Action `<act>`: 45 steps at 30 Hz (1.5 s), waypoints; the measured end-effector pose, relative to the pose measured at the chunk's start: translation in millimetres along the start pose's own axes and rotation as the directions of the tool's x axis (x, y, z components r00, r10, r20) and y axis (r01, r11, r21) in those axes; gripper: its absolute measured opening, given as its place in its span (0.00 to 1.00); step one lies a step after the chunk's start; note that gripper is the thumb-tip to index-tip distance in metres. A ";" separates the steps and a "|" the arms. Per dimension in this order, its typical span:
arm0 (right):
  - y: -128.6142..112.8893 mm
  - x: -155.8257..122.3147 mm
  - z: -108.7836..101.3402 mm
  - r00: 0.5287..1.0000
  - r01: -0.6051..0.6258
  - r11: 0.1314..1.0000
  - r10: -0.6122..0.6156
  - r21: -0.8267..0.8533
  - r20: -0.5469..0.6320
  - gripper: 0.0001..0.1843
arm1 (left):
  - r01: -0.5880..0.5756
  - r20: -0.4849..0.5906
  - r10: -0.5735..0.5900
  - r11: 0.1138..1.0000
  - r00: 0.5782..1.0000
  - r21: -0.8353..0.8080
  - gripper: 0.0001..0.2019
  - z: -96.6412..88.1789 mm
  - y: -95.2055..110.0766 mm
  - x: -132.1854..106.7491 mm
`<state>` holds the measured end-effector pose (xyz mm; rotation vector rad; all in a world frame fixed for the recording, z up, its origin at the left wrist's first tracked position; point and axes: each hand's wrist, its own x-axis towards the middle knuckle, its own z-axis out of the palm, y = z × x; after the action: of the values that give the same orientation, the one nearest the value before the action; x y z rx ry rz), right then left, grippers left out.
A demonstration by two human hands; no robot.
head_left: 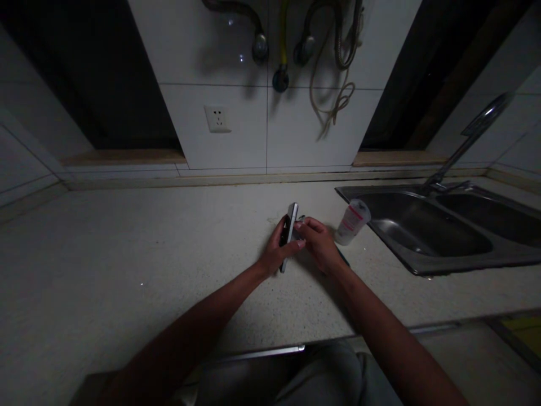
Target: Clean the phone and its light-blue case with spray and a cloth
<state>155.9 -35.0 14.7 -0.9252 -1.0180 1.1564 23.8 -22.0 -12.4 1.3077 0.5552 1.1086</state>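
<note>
a slim, flat device, phone-like, is held on edge above the worktop, its narrow side turned up toward the camera. whether its lower end touches the surface i cannot tell. the left hand is closed around it, fingers behind the far face and thumb laid across the near edge. the right hand is just beside it, fingers curled and tips drawn close together against or near the other face; something small and dark shows at those tips, but it is too dim to tell what it is or whether the hand grips it.

the likeliest trouble is a slip: the left hand's hold looks narrow, so a firm push from the right could tip the device out and drop it on the hard worktop. anything small at the fingertips could fall too, and poor light would make it hard to find.

farther out, a clear cup with red markings is near the right hand, by the sink; a backward swing of that wrist could knock it over.
</note>
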 end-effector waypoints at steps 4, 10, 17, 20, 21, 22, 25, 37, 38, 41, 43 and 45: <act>-0.4 -0.8 -1.0 1.000 -0.021 1.000 0.021 0.006 0.023 0.15 | -0.023 0.007 0.023 1.000 1.000 0.005 0.44 -1.0 -3.1 1.4; 3.6 0.1 -3.9 0.999 0.025 0.999 -0.024 -0.042 0.033 0.13 | -0.034 0.031 0.033 0.998 0.999 0.058 0.42 -0.8 -2.6 2.0; 3.8 -0.2 -2.9 0.998 0.033 0.998 -0.031 -0.048 0.049 0.13 | 0.002 0.009 -0.003 1.000 1.000 0.029 0.45 -1.6 -6.9 1.7; 2.1 -0.9 -2.0 0.999 0.024 0.998 -0.022 -0.051 0.048 0.12 | 0.008 -0.004 -0.008 1.000 1.000 0.009 0.45 -1.8 -8.8 1.7; 1.7 -1.1 -1.9 0.999 0.021 0.998 -0.019 -0.057 0.047 0.12 | 0.007 -0.004 -0.007 1.000 1.000 0.001 0.44 -1.8 -9.0 1.7; 1.5 -1.2 -2.0 0.999 0.021 0.998 -0.018 -0.063 0.044 0.12 | 0.005 -0.003 -0.005 1.000 1.000 -0.008 0.44 -1.7 -9.1 1.7; 1.7 -1.0 -2.4 0.999 0.022 0.998 -0.019 -0.066 0.039 0.12 | 0.007 -0.003 -0.007 1.000 1.000 -0.024 0.44 -1.0 -7.2 1.1; -4.1 0.6 -6.9 0.905 0.292 0.912 -0.361 -0.288 -0.226 0.17 | 0.224 0.018 -0.224 0.958 0.974 -0.181 0.27 1.5 3.1 -0.1; -5.2 1.8 -9.9 0.876 0.314 0.894 -0.403 -0.319 -0.266 0.19 | 0.228 0.034 -0.226 0.960 0.974 -0.164 0.24 2.2 4.2 -0.7; -6.8 3.0 -16.7 0.765 0.404 0.781 -0.574 -0.476 -0.291 0.17 | 0.274 0.109 -0.259 0.951 0.960 -0.147 0.18 4.3 6.7 -3.0; -5.6 1.1 -16.6 0.723 0.477 0.652 -0.673 -0.589 -0.159 0.17 | 0.345 0.168 -0.317 0.920 0.934 -0.184 0.18 4.9 7.0 -4.6; -2.7 -2.0 -13.3 0.728 0.555 0.533 -0.683 -0.638 0.063 0.19 | 0.448 0.239 -0.397 0.865 0.886 -0.226 0.17 4.0 6.1 -5.9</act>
<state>169.2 -38.1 13.2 -1.0196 -1.4475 0.0741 22.8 -29.8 -7.3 0.9687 0.4985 0.6592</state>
